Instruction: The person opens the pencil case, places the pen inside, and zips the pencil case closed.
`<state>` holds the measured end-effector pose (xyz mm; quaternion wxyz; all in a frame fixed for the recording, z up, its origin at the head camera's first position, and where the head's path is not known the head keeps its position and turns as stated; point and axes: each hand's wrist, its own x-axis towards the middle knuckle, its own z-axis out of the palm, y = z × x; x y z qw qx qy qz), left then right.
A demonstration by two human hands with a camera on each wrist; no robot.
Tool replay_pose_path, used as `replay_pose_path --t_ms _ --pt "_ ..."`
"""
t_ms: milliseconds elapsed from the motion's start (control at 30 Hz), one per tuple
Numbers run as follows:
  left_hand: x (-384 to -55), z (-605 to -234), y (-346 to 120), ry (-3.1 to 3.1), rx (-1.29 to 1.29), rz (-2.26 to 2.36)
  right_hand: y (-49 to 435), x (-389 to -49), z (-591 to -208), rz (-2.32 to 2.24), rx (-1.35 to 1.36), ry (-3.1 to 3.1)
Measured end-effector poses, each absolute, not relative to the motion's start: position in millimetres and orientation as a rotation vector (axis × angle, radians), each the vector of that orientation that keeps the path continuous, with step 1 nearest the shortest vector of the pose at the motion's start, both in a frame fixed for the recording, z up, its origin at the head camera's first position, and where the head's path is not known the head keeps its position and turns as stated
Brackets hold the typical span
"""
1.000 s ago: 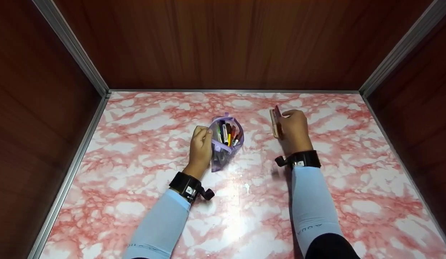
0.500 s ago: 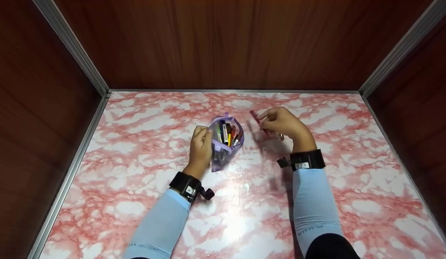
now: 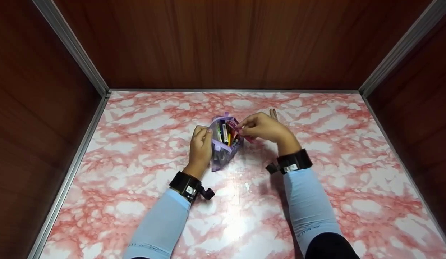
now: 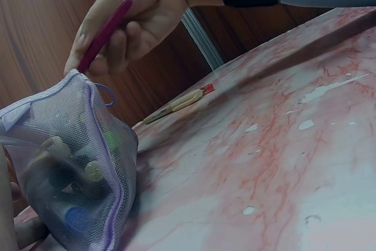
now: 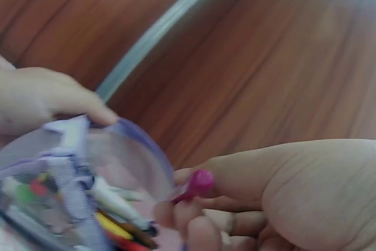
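A purple mesh pencil pouch (image 3: 220,160) stands with its mouth open near the middle of the table. Inside it are several pens and markers (image 3: 225,133). My left hand (image 3: 200,147) grips the pouch's left rim between thumb and fingers. Over the pouch's right side, my right hand (image 3: 266,128) pinches a slim magenta pen (image 4: 106,34) in its fingertips. The left wrist view has this pen tilted at the pouch's top edge; its rounded end (image 5: 201,181) sticks out above the fingers in the right wrist view.
A beige pen with a red end (image 4: 182,103) lies on the table behind my right hand. The red-and-white marbled tabletop (image 3: 143,201) is bounded by dark wood panels (image 3: 223,46) at the back and sides, with metal strips along the seams.
My right hand has lifted the magenta pen off the spot beside the beige pen and carried it left to the pouch mouth. The beige pen stays behind. My left hand and the pouch have not moved.
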<state>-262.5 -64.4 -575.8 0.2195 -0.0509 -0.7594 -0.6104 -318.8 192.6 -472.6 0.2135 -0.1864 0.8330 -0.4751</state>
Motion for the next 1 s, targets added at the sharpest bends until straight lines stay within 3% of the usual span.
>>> replay_pose_path --t_ms 333,500,1000 --pt "-262 -575 -65 -2.134 -0.163 -1.647 148 -317 -498 -1.572 -0.228 2.274" --pt "-261 -575 -66 -2.138 -0.153 -1.65 135 -314 -502 -1.624 -0.248 2.263" --pt "-262 -574 -64 -2.114 -0.146 -1.655 190 -335 -499 -1.494 -0.178 2.646"
